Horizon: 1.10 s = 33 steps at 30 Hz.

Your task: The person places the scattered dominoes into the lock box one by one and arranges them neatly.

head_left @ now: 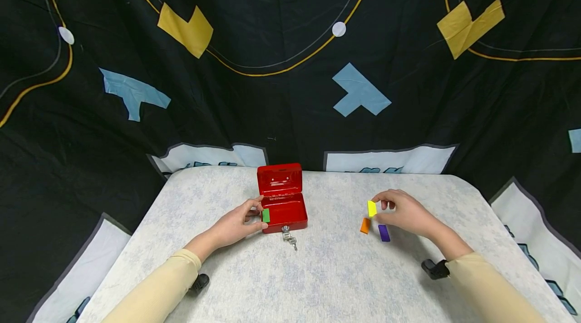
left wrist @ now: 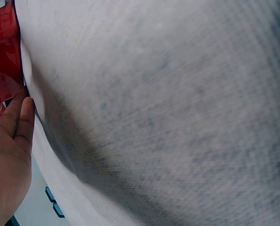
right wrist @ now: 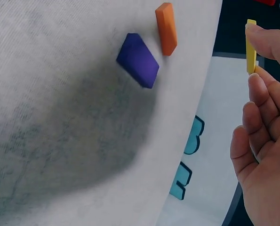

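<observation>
In the head view, a red cash box (head_left: 285,214) stands on the table with its lid raised. My left hand (head_left: 236,221) is at the box's left side and pinches a small green block (head_left: 266,215) over its near left edge. That block is hidden in the left wrist view, where the left fingers show beside the red box (left wrist: 5,52). On the right, my right hand (head_left: 406,212) holds a yellow block (head_left: 371,208) between thumb and finger. Close to it on the table lie an orange block (head_left: 365,225) and a purple block (head_left: 384,233).
A lock with keys (head_left: 290,237) hangs at the front of the box and reaches onto the table. The pale patterned table (head_left: 327,272) has rounded far corners. Behind it hangs a dark curtain (head_left: 281,116) with taped shapes and cords.
</observation>
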Available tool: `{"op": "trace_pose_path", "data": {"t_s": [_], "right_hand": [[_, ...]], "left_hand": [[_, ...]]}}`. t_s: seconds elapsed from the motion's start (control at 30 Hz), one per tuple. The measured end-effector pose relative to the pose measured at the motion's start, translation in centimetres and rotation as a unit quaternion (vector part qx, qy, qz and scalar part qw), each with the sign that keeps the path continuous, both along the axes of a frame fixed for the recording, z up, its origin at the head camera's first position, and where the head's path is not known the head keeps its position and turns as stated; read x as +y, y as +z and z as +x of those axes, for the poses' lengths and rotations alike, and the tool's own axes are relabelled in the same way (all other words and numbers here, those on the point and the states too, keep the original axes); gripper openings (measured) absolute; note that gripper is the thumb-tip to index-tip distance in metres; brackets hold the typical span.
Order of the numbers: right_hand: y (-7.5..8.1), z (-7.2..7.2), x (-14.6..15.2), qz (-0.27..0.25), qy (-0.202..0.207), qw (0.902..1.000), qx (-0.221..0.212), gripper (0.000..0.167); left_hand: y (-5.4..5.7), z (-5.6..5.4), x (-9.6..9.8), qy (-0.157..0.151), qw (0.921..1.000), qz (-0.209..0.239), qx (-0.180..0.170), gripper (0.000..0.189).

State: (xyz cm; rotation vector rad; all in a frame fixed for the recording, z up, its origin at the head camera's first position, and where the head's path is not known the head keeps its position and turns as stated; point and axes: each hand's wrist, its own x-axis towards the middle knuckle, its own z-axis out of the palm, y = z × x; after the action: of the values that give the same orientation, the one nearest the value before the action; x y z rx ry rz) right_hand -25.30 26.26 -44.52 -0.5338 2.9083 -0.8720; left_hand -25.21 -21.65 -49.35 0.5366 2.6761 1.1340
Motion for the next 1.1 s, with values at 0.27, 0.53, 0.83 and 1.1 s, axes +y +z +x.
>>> {"op": "trace_pose_path", "data": {"t_s": [0.27, 0.53, 0.83, 1.1], "right_hand": [[0.4, -0.2, -0.7, -0.002, 0.011, 0.9999, 0.004, 0.038], [0.8, -0.3, -1.4, 0.003, 0.024, 0.9995, 0.017, 0.037], [1.2, -0.3, -2.3, 0.001, 0.034, 0.9990, 0.028, 0.034], [1.5, -0.4, -3.0, -0.004, 0.044, 0.9987, 0.024, 0.032]], "left_hand": [[0.0, 0.0, -0.1, -0.001, 1.0000, 0.000, 0.002, 0.042], [0.0, 0.0, 0.0, -0.001, 1.0000, -0.007, 0.005, 0.042], [0.0, 0.0, 0.0, -0.001, 1.0000, -0.007, 0.002, 0.041], [-0.1, -0.1, -0.1, -0.003, 1.0000, -0.005, 0.000, 0.042]]}}
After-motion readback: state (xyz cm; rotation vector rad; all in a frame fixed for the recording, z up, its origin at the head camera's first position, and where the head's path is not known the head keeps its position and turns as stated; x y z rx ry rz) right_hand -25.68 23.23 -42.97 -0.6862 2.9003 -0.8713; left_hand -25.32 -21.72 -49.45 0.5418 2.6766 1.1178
